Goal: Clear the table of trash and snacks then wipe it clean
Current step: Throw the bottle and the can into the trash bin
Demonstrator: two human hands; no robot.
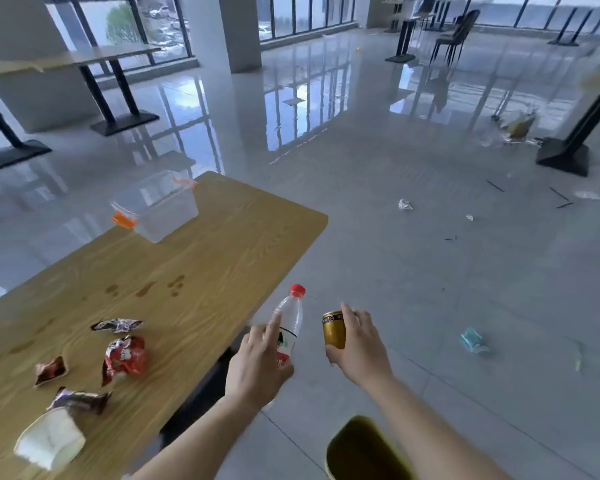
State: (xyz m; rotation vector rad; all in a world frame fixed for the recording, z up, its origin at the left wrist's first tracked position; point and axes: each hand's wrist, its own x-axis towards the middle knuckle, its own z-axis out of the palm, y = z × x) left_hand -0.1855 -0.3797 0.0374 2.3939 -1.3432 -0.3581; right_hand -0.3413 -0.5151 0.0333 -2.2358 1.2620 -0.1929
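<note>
The left hand holds a plastic water bottle with a red cap. Its fingers are curled round the lower, labelled part, and the index finger is stretched up along the side. The right hand grips a gold drink can from the side, with the fingers wrapped over it. Both things are in the air, past the edge of the wooden table and above the floor. The yellow-green bin stands lower and closer to the body, so I judge that the step in hand is to throw these two away. To do it well, bring both hands back over the opening of the bin and lower them before the fingers loosen. A drop from this height may bounce out or hit the rim. It is better to release one thing and then the other. I cannot tell whether the can holds liquid, so keep it upright until it is inside. On the table lie a red wrapper, several darker wrappers, a white piece, a clear plastic box with orange clips, and dark wet stains that need wiping.
</note>
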